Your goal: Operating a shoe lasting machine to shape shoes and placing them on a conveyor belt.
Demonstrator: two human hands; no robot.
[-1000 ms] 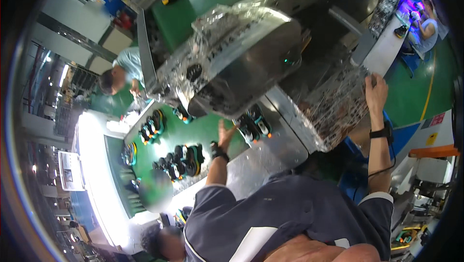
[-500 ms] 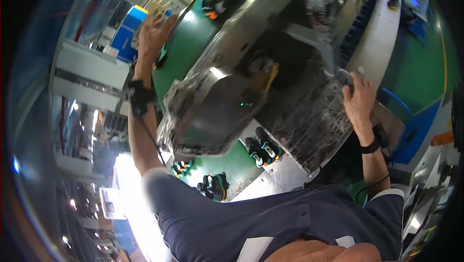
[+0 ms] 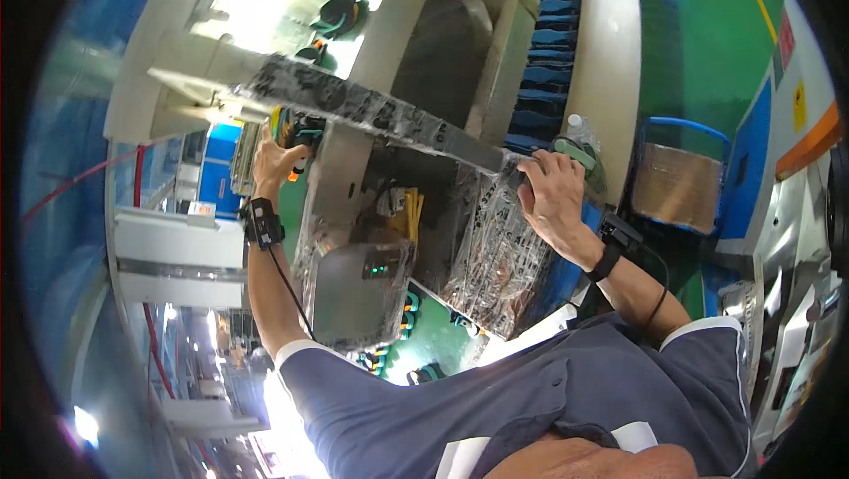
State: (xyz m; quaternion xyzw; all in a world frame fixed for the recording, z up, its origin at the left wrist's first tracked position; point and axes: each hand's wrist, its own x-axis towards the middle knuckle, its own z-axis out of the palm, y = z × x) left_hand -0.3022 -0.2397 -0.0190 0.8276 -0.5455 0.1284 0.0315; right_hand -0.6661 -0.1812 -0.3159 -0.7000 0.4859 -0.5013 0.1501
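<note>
Crinkled film [image 3: 491,258] (apparently) touches right hand [image 3: 557,203].

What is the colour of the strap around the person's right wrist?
The strap is black; it shows best in the head view.

Dark blue-grey shirt [image 3: 495,390]; white-edged sleeves [image 3: 700,351]; black wristbands [image 3: 263,224]; thin cables [image 3: 290,290]

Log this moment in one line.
left hand: by dark shoe, hold unclear | right hand: at plastic-wrapped panel | clear bottle nearby
</note>
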